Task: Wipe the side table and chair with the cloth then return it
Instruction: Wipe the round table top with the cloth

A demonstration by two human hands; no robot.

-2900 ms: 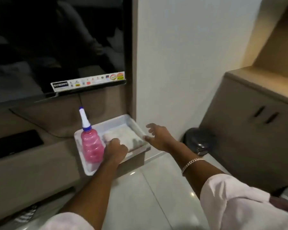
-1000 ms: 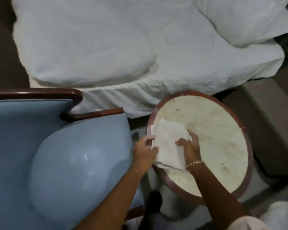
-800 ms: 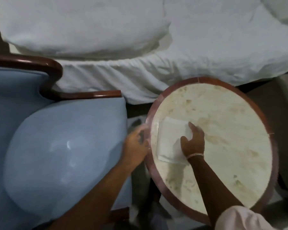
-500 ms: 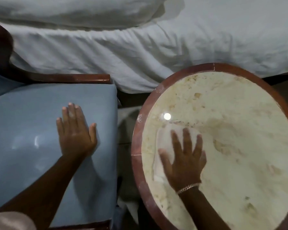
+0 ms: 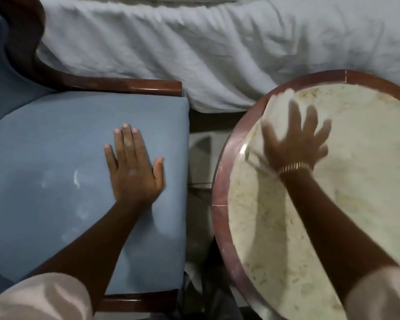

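On the round marble-topped table (image 5: 367, 192), near its far-left rim, the right hand (image 5: 296, 144) presses flat with fingers spread on the white cloth (image 5: 275, 107), both blurred. Left of it, the left hand (image 5: 134, 167) rests palm-down, fingers straight, holding nothing, on the blue chair (image 5: 56, 158) seat. Beyond both, a white-sheeted bed (image 5: 217, 42).

Readable text: none in this view.
Side table (image 5: 224, 181): wood rim and mottled top, unlettered.
Chair (image 5: 56, 158): blue seat, unmarked.
Cloth (image 5: 275, 107): white, blurred, plain.
Bracelet (image 5: 295, 167): gold links, too small and blurred for any engraving to show.
Bed sheet (image 5: 194, 42): plain white.
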